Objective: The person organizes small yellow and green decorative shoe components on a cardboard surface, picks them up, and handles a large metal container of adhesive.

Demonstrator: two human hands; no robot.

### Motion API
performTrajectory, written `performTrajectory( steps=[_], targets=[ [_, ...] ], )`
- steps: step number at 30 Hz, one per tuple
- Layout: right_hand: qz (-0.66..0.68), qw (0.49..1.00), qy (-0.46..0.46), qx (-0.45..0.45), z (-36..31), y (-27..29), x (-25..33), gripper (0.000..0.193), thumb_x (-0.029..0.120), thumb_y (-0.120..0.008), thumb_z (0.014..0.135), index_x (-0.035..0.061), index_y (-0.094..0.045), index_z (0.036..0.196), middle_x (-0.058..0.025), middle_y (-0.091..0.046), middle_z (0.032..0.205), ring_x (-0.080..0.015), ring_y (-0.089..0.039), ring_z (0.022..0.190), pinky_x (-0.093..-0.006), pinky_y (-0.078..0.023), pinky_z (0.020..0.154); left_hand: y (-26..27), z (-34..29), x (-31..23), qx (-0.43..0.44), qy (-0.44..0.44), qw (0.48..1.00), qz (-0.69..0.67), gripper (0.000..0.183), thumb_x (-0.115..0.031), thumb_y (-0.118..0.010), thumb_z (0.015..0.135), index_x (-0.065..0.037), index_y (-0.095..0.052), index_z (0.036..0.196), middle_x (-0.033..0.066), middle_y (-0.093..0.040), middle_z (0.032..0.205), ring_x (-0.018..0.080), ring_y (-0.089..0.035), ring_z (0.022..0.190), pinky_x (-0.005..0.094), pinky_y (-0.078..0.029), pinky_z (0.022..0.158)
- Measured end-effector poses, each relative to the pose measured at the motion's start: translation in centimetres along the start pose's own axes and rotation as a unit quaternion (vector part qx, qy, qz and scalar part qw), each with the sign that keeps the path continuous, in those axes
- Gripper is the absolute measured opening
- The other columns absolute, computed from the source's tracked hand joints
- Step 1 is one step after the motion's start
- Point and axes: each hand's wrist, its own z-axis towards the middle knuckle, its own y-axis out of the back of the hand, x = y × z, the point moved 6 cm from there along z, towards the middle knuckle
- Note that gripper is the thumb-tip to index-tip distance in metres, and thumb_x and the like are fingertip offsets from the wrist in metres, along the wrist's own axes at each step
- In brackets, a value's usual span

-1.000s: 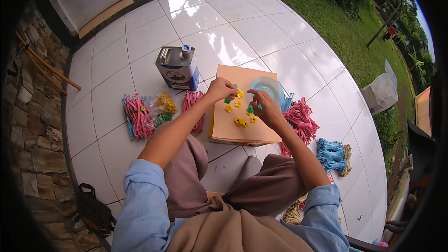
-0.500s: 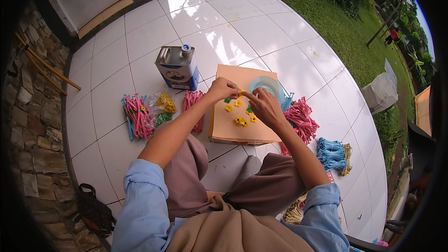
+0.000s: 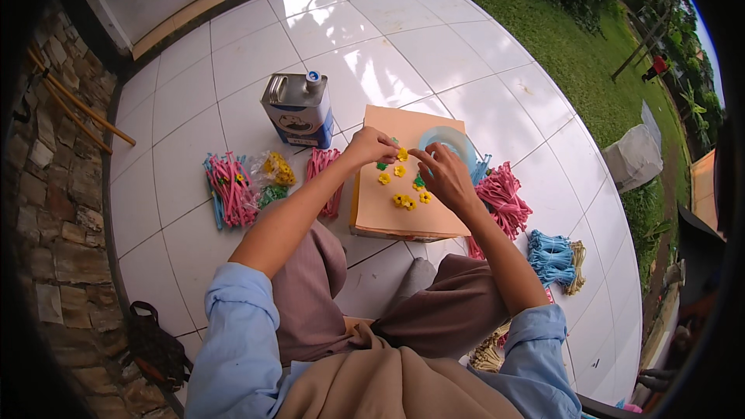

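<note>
My left hand [image 3: 371,146] pinches a small yellow flower [image 3: 402,154] above a peach-coloured box top [image 3: 380,217]. Just right of that flower is my right hand [image 3: 444,174], its fingers bent and the index fingertip close to the petals. Whatever those fingers pinch, if anything, is too small to make out. Loose yellow flowers [image 3: 399,171] and small green pieces [image 3: 419,182] lie on the box below my hands. Two yellow flowers with dark centres [image 3: 403,202] sit together nearer to me. Behind my right hand, a light blue round dish [image 3: 459,138] rests on the box.
Left of the box stand a metal can [image 3: 299,112], pink and blue strips [image 3: 230,190] and a clear bag with yellow pieces [image 3: 277,169]. To the right lie pink bundles [image 3: 503,198] and blue bundles [image 3: 551,256]. A dark bag [image 3: 155,345] sits by the stone wall.
My right fingertips have drawn slightly away from the yellow flower, which now shows more fully at my left fingertips. The whole view has shifted slightly.
</note>
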Motion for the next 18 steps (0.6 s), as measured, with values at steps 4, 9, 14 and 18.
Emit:
performTrajectory(
  steps=[4,9,14,18],
  targets=[
    [0.116,0.989,-0.085,0.039,-0.2,-0.2,-0.9,0.028,0.009,-0.059,0.077,0.0125,-0.055,0.104,-0.0062,-0.053,0.086,-0.0237,-0.054,0.081,-0.0363,-0.045,0.070,2.2,0.2,0.6,-0.038,0.008,0.987,0.154,0.016,0.001,-0.067,0.070,0.009,-0.064,0.084,0.0145,-0.066,0.075,0.0157,-0.066,0.063,0.0229,-0.055,0.058],
    [0.240,0.958,-0.070,0.138,-1.9,-3.4,-1.1,0.033,0.006,-0.062,0.076,0.0095,-0.047,0.106,-0.0065,-0.053,0.086,-0.0242,-0.053,0.085,-0.0354,-0.044,0.076,3.7,0.8,1.8,-0.064,0.008,0.947,0.314,0.012,-0.001,-0.069,0.065,0.004,-0.066,0.075,0.0137,-0.066,0.067,0.0160,-0.065,0.057,0.0245,-0.054,0.055],
    [0.307,0.931,-0.056,0.189,-2.6,-5.5,-0.2,0.036,0.003,-0.062,0.075,0.0070,-0.044,0.107,-0.0069,-0.053,0.085,-0.0246,-0.052,0.087,-0.0349,-0.043,0.078,3.1,1.3,1.9,-0.121,-0.057,0.878,0.460,0.008,-0.006,-0.068,0.064,-0.002,-0.066,0.070,0.0131,-0.065,0.071,0.0227,-0.065,0.066,0.0305,-0.052,0.065],
    [0.312,0.923,-0.054,0.218,-2.5,-5.8,0.4,0.038,-0.002,-0.059,0.072,0.0061,-0.044,0.106,-0.0075,-0.053,0.082,-0.0247,-0.052,0.087,-0.0350,-0.043,0.077,3.3,1.4,1.8,-0.168,-0.070,0.861,0.475,0.006,-0.006,-0.067,0.065,-0.004,-0.066,0.070,0.0138,-0.065,0.074,0.0278,-0.064,0.074,0.0345,-0.050,0.071]
  ],
)
